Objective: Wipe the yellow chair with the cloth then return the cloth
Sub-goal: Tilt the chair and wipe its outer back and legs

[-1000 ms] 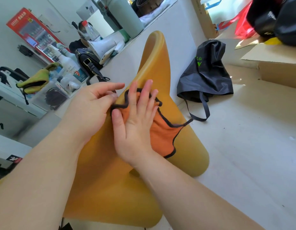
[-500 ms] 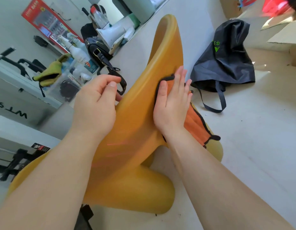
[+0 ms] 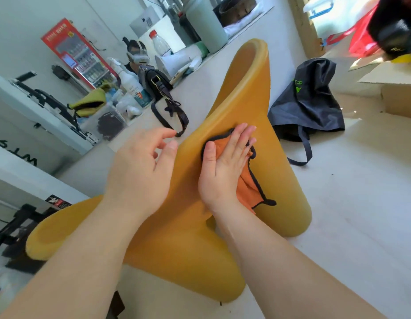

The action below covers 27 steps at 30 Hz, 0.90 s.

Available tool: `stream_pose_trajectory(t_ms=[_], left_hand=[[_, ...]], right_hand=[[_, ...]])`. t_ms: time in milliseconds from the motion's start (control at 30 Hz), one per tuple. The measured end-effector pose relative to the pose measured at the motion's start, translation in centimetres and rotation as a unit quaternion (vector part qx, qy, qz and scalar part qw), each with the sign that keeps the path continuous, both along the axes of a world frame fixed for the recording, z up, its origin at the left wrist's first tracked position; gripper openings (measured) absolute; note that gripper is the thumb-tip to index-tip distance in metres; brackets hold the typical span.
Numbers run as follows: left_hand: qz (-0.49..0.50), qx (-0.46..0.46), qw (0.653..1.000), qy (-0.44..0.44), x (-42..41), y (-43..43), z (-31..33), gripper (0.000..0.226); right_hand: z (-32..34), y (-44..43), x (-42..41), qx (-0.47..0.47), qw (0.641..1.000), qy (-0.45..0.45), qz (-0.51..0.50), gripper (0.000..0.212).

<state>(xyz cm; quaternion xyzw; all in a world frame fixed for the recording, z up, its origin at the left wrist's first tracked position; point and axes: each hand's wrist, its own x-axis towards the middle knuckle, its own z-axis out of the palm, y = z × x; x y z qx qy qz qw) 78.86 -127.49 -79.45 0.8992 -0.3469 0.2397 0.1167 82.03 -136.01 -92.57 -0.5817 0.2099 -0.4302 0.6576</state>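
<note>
while the right hand (image 3: 225,166) lay flat, fingers (image 3: 243,134) straight, pressing the orange cloth (image 3: 248,189) onto the yellow chair (image 3: 246,93), the left hand (image 3: 140,176) hovered just beside, loosely curled, seemingly empty; the chair's ridge ran on beyond the right hand.

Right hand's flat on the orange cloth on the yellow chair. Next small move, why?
Probably slide the right hand and orange cloth further up the yellow chair: the palm presses the cloth flat midway up its slope, with bare surface above.
</note>
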Motion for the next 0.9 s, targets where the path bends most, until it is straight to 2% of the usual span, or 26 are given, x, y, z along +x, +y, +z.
stream_pose_trajectory(t_ms=[100, 200, 267, 367, 467, 633, 767, 900], left_hand=[[0.0, 0.006, 1.0, -0.014, 0.3, 3.6, -0.8, 0.039], [-0.038, -0.051, 0.998, 0.024, 0.4, 5.8, -1.5, 0.035], [-0.083, -0.079, 0.993, 0.037, 0.3, 6.6, -1.8, 0.029], [-0.115, -0.066, 0.991, 0.002, 0.3, 6.8, -2.3, 0.027], [-0.103, -0.079, 0.991, -0.025, 0.4, 6.7, -3.2, 0.031], [-0.096, -0.085, 0.991, -0.025, 0.4, 6.7, -3.4, 0.028], [-0.084, -0.085, 0.992, -0.035, 0.3, 6.4, -3.5, 0.025], [-0.081, -0.077, 0.993, -0.045, 0.0, 6.4, -3.6, 0.027]], right_hand=[[0.8, 3.4, -0.6, 0.032, 0.999, -0.011, 0.006, 0.083], [3.2, 6.6, -1.9, 0.004, 0.999, -0.036, 0.01, 0.078], [5.0, 7.5, -2.2, -0.033, 0.998, -0.044, -0.016, 0.072], [4.7, 7.2, -1.1, -0.033, 0.995, -0.058, -0.074, 0.066], [2.1, 6.3, 0.5, 0.021, 0.993, -0.057, -0.106, 0.069], [-3.6, 5.8, 3.2, 0.106, 0.989, -0.034, -0.101, 0.072], [-8.1, 6.8, 4.0, 0.205, 0.978, -0.002, -0.035, 0.067], [-6.8, 6.7, 3.2, 0.255, 0.967, 0.029, 0.009, 0.067]])
